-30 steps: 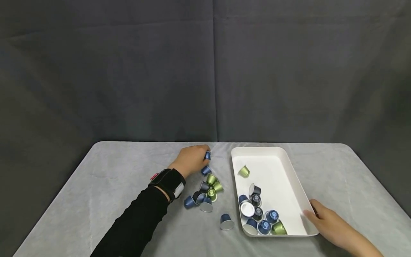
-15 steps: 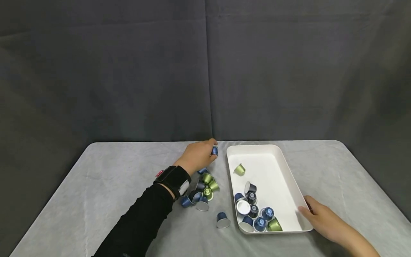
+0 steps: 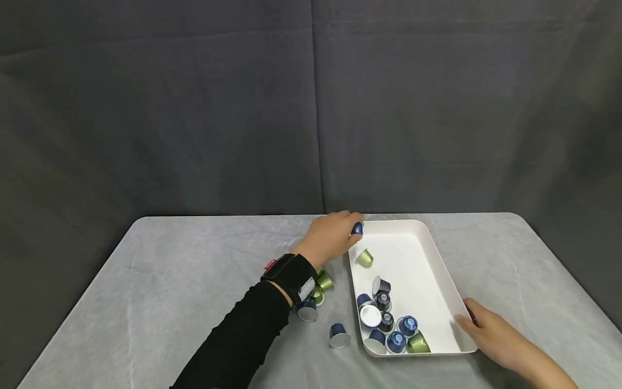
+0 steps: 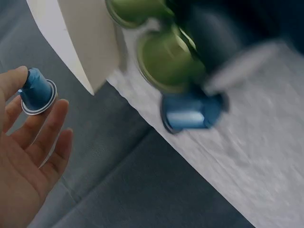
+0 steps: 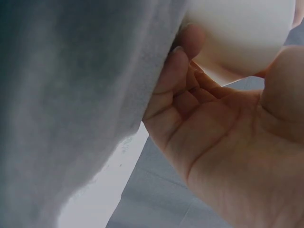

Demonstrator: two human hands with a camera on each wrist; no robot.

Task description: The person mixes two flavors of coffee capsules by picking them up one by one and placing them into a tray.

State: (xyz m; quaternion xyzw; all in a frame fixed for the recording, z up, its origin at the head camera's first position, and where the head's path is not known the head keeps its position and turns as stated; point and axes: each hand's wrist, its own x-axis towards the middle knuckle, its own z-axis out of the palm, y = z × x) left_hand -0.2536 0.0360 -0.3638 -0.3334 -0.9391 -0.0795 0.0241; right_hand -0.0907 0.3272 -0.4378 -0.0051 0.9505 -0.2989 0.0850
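Note:
A blue coffee capsule [image 3: 357, 228] is pinched between the thumb and fingers of my left hand [image 3: 330, 236], over the far left corner of the white tray [image 3: 427, 270]. In the left wrist view this capsule [image 4: 37, 92] shows its pale rim, and my other fingers are spread loosely below. My right hand [image 3: 495, 336] grips the tray's right side near its front corner. From the right wrist view, its fingers [image 5: 173, 71] curl under the white tray wall [image 5: 242, 33]. Inside the tray lie several blue and dark capsules, one green capsule [image 3: 365, 258] at the back and another [image 3: 418, 343] in front.
Left of the tray, a pile of green and blue capsules [image 3: 324, 281] is partly hidden by my left wrist. A lone blue capsule [image 3: 339, 336] lies between pile and tray. Grey cloth covers the table [image 3: 146, 292]; a dark curtain [image 3: 218, 108] hangs behind.
My left hand has carried the blue capsule rightward from the back of the pile to the tray's far left corner. My right hand stays on the tray. The camera view shifted slightly.

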